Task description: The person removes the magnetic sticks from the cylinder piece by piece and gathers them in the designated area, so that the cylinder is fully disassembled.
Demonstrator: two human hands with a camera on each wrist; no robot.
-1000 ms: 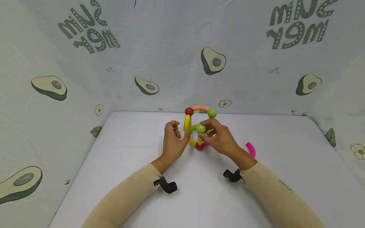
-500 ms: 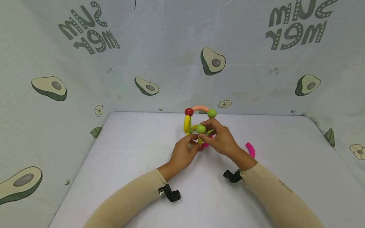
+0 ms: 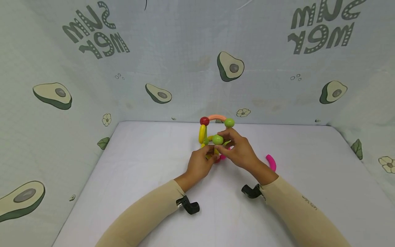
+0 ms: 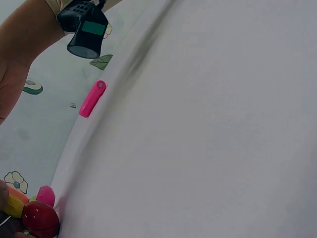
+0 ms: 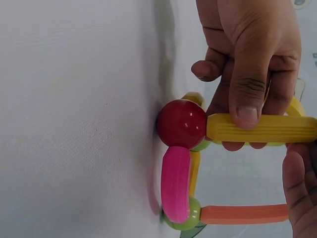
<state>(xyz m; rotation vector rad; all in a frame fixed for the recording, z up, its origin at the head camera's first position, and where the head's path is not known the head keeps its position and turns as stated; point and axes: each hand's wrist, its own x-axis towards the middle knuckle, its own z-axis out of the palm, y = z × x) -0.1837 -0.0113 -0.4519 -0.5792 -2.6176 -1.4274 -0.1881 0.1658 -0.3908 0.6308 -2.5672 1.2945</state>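
Left hand (image 3: 200,164) has been shifted onto upright yellow rod (image 5: 277,130), now pinched; green ball (image 3: 217,139) above is gripped by right hand (image 3: 237,150). Ball-and-rod frame (image 3: 205,141) on desk (image 3: 154,147) is judged mostly joined; pink rod (image 3: 271,162) is left loose.

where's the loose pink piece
In the head view, the loose pink piece lies on the white table right of the right hand, beside its wrist and apart from the ball-and-stick frame.
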